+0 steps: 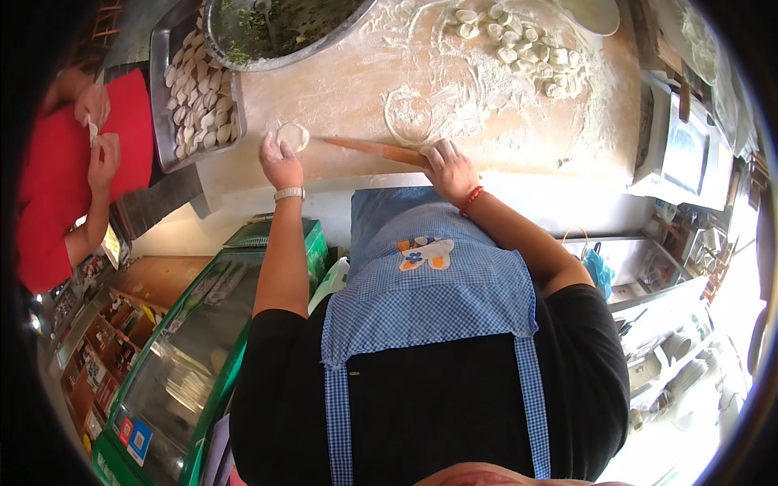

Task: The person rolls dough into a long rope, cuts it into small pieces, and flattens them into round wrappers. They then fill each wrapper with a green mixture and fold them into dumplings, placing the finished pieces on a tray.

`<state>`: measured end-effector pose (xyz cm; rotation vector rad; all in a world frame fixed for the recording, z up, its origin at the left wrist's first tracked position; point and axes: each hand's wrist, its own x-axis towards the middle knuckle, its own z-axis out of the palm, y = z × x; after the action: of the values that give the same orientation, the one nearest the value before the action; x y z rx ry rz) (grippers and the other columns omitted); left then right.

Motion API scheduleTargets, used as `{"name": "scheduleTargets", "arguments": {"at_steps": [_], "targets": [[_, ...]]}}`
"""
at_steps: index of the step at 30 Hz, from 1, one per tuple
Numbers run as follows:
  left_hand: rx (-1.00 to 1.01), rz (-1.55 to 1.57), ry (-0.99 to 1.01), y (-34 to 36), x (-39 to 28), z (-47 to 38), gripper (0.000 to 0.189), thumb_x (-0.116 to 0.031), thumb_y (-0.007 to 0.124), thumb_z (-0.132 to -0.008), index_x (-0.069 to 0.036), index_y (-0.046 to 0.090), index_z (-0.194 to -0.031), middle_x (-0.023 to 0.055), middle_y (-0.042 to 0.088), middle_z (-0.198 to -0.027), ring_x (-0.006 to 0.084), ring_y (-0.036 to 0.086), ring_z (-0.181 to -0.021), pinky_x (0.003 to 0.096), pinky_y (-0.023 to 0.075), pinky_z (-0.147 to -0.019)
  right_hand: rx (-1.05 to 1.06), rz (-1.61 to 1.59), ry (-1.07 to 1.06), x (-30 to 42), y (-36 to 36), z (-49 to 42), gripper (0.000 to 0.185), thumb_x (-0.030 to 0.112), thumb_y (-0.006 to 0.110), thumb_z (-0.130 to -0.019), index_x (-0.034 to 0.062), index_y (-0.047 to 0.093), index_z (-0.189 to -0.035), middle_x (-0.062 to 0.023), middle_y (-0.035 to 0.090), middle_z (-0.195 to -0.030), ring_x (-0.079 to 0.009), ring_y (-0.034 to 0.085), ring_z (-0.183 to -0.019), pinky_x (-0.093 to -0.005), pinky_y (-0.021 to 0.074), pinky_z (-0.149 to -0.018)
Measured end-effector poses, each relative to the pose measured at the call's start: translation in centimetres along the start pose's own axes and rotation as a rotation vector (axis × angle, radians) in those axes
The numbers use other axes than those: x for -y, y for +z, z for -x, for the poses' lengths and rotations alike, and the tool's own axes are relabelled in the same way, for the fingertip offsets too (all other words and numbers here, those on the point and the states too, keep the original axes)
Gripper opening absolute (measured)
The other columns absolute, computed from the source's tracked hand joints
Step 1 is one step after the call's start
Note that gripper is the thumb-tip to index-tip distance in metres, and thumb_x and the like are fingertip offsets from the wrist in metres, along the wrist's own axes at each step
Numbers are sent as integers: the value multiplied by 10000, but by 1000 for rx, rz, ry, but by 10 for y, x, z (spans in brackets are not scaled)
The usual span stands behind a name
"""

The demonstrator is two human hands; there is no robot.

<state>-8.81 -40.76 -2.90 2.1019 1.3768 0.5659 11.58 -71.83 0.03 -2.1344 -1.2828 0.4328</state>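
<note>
My left hand [281,161] holds the near edge of a thin round dough wrapper [293,137] at the left part of the floured wooden board [340,97]. In my right hand [450,170] is the thick end of a tapered wooden rolling pin [377,148]; its thin tip points left towards the wrapper, a little apart from it. A ring of flour [408,115] marks the board beyond the pin. Several small floured dough pieces [529,51] lie in a group at the far right of the board.
A metal tray [240,115] of filled dumplings [197,91] stands at the left. Behind it is a large metal bowl [292,30] with green filling. A co-worker in red [121,133] holds a piece of dough beside the tray. A pale bowl [592,15] sits at the far right.
</note>
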Motion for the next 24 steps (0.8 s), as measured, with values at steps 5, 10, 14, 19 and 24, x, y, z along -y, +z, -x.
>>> {"name": "scheduleTargets", "arguments": {"at_steps": [5,10,14,19,24], "targets": [[181,-430,465,39,-51,50,673,-248,577,-940,66,331,-1482,279,248,-1588,457,195,-1485,574,156,-1207,-161,195,206,-44,-23,13,284,139,677,-836,126,620,-1113,-113,557,-1038,-315,623,-914,-423,554,-747],[416,-462,559,138,-153,78,951,-548,502,-946,91,133,-1547,318,43,-1625,443,-3,-1524,579,-33,-1214,-479,103,373,-93,-70,30,344,106,757,-817,102,627,-1136,-133,600,-996,-335,620,-857,-444,515,-730],[738,50,939,216,-249,89,772,-462,464,-1009,-2,193,-1566,226,153,-1639,363,70,-1537,467,44,-1255,-687,70,542,-110,-89,44,327,202,717,-920,51,609,-1189,-161,581,-1020,-285,624,-802,-368,521,-722],[289,-242,871,244,-286,20,676,-325,506,-1019,-9,241,-1555,193,172,-1641,371,191,-1509,452,174,-1245,-711,90,696,-126,-99,77,322,228,703,-931,29,610,-1166,-143,571,-989,-274,598,-790,-383,503,-721],[518,-192,985,218,-246,0,622,-245,564,-979,-15,345,-1514,188,295,-1585,355,307,-1453,440,253,-1218,-731,6,703,-113,-90,78,295,216,723,-907,29,634,-1117,-126,582,-937,-264,580,-760,-378,486,-699]]}}
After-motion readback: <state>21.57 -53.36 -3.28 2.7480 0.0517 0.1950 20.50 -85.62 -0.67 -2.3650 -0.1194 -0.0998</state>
